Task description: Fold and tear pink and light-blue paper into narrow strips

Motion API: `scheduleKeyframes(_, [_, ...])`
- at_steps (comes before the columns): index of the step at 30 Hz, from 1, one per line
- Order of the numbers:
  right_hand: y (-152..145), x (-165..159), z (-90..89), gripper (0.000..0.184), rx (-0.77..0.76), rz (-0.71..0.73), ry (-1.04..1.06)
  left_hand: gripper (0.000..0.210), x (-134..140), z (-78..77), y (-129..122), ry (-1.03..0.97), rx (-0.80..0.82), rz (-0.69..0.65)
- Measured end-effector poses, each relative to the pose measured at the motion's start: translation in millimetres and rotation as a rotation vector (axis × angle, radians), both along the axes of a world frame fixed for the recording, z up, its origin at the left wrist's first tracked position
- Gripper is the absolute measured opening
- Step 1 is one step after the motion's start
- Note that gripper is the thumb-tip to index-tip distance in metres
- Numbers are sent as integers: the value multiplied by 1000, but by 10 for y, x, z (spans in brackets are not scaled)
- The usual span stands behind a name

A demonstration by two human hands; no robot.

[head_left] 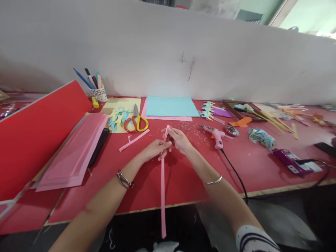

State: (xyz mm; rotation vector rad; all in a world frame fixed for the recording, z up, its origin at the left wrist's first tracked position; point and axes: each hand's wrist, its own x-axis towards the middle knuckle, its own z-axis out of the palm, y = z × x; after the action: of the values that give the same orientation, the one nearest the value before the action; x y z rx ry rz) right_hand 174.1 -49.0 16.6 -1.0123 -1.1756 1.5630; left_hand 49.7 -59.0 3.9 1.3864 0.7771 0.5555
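A long pink paper strip (pixel 163 189) hangs from my two hands, its lower end dropping past the table's front edge. My left hand (pixel 156 148) pinches the strip between thumb and fingers. Just above and to the right, my right hand (pixel 179 137) grips the strip's folded upper end. Left of the hands lies a loose pink paper piece (pixel 134 140) with a small side tab. Beyond it, scissors (pixel 135 120) with red and yellow handles rest on a pale yellow sheet (pixel 111 104) beside blue and yellow paper cuttings (pixel 119 117).
A pink glue gun (pixel 216 135) with a black cable lies at right, near a purple power strip (pixel 292 162). Blue paper (pixel 172 106) lies at the back. Pink sheets (pixel 70 157), a red board (pixel 44 133) and a pen cup (pixel 100 93) stand left. The red table (pixel 141 192) ends near my body.
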Motion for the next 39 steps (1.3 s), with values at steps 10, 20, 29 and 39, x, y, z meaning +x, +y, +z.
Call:
scheduleKeyframes(10, [-40,-31,-88,31,9,-54,21,51,21,-15,-41,-22,1,101])
scheduleKeyframes(20, [-11,10,-145,32,13,-75,-117,43,28,0,-65,150,165,169])
scheduleKeyframes(29, [-7,-5,-126,25,184,-103,-271,20,-31,-3,-74,252,397,460])
scheduleKeyframes(39, [-33,-3,-77,30,249,60,-332,34,-30,-30,-39,186,353,488])
